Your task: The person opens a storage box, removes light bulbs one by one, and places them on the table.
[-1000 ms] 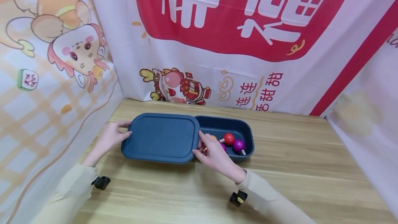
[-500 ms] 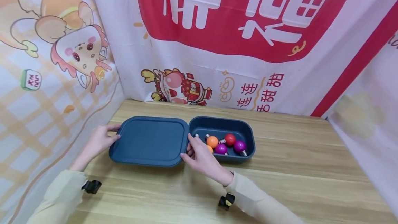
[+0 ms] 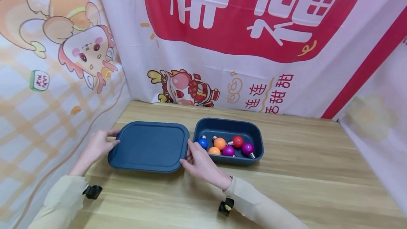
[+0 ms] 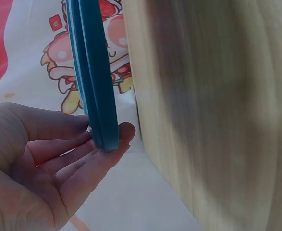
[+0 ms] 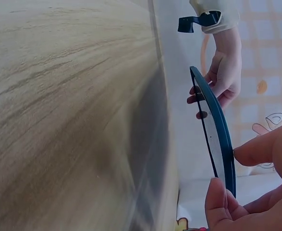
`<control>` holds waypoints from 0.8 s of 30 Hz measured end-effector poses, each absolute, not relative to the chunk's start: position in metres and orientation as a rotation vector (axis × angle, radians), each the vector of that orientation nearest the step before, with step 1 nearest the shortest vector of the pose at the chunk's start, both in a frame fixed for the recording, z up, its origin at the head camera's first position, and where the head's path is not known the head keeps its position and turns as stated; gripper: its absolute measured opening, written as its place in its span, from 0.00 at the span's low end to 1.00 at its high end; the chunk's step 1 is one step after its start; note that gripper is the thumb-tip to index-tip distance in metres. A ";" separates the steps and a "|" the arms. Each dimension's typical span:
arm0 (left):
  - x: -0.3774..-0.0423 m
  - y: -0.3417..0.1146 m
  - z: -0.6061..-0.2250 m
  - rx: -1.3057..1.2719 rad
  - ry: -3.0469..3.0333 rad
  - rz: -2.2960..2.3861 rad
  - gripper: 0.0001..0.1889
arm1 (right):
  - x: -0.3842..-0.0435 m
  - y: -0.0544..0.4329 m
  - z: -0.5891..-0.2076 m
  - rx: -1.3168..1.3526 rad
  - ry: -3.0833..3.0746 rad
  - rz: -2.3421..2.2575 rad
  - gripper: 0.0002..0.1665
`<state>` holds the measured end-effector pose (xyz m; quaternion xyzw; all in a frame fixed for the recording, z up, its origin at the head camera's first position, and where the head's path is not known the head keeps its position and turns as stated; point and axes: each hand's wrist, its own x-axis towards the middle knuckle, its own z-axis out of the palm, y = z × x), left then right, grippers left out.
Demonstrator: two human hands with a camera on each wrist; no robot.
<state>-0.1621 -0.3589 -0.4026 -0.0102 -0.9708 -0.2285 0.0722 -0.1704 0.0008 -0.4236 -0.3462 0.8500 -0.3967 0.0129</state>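
Observation:
A dark blue rectangular lid (image 3: 149, 146) with rounded corners is held level by both hands. My left hand (image 3: 98, 149) pinches its left end, thumb on one face and fingers on the other, as the left wrist view shows on the lid's edge (image 4: 95, 77). My right hand (image 3: 203, 163) pinches the right end. In the right wrist view the lid (image 5: 217, 125) is apart from the table, over its own shadow. Right of the lid stands a matching blue box (image 3: 229, 124), uncovered, with a blue bulb (image 3: 202, 142), orange bulbs (image 3: 219, 144), a red bulb (image 3: 237, 141) and purple bulbs (image 3: 248, 148) inside.
The wooden table (image 3: 302, 172) extends to the right and in front of the box. A printed cloth (image 3: 241, 52) hangs along the back edge, and another patterned cloth (image 3: 63, 91) stands at the left, near my left hand.
Both hands have moved the lid leftward and slightly toward me, off the left part of the box. The blue and orange bulbs now show. The box has stayed in place.

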 end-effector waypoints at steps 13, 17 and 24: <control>-0.157 -0.366 -0.416 -0.058 -2.916 -0.646 0.19 | -0.165 -0.008 -0.431 -1.099 2.632 -1.128 0.26; -0.157 -0.366 -0.420 -0.053 -2.939 -0.631 0.19 | -0.164 -0.009 -0.434 -1.079 2.631 -1.089 0.23; -0.158 -0.365 -0.427 -0.027 -2.986 -0.630 0.19 | -0.163 -0.009 -0.443 -0.951 2.554 -1.014 0.26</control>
